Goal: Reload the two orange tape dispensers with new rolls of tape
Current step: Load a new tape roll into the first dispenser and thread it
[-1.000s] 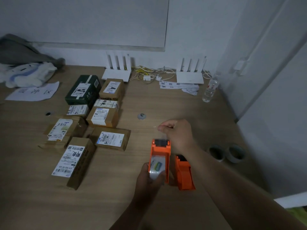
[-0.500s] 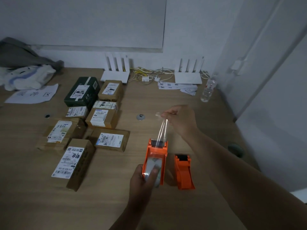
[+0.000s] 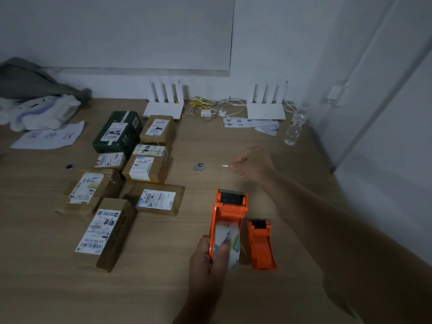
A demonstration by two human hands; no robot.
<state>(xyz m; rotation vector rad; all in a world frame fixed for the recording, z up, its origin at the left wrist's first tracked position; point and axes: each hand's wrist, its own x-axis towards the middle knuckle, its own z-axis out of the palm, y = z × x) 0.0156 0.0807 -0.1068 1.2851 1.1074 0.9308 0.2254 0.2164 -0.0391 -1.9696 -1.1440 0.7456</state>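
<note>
Desk [image 3: 163,288] was wood-grain, set against white walls under dim light; parcels [image 3: 121,183] lay at 9 o'clock. Left hand [image 3: 208,260] gripped loaded dispenser [image 3: 228,220], thumb on tape roll [image 3: 228,249]. Second dispenser [image 3: 260,244] lay just beside it at 3 o'clock. Right hand [image 3: 252,163], at 12 o'clock, pinched closed on a tape end [image 3: 225,165].

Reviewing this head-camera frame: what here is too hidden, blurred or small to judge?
- Tape strand between the held orange dispenser and the right hand: clear film, only a glint shows.
- Second orange dispenser: its open side faces away, so loaded or empty is unknown.
- Tape roll: motion-blurred, partly under the left hand.
- Parcel labels: print too small.
</note>
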